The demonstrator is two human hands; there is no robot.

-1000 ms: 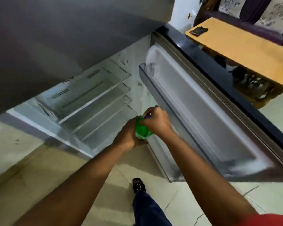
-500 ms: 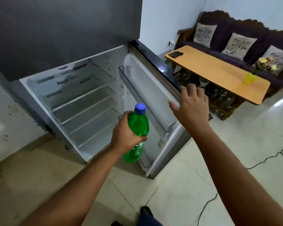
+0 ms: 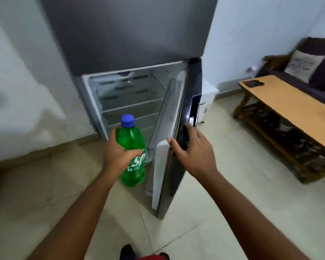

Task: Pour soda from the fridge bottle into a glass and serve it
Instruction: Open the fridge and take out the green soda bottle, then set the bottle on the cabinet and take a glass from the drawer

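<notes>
Green bottle (image 3: 132, 147) upright, left hand (image 3: 118, 152) gripping mid-body

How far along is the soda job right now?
Done: the green soda bottle is out of the fridge, gripped by the left hand, blue cap on. In hand: the right hand is on the half-open fridge door. Left: pouring and serving; no glass is visible.

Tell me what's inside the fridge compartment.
The fridge compartment shows only bare shelves. Its lower part is hidden behind the green bottle and the half-closed door.
</notes>
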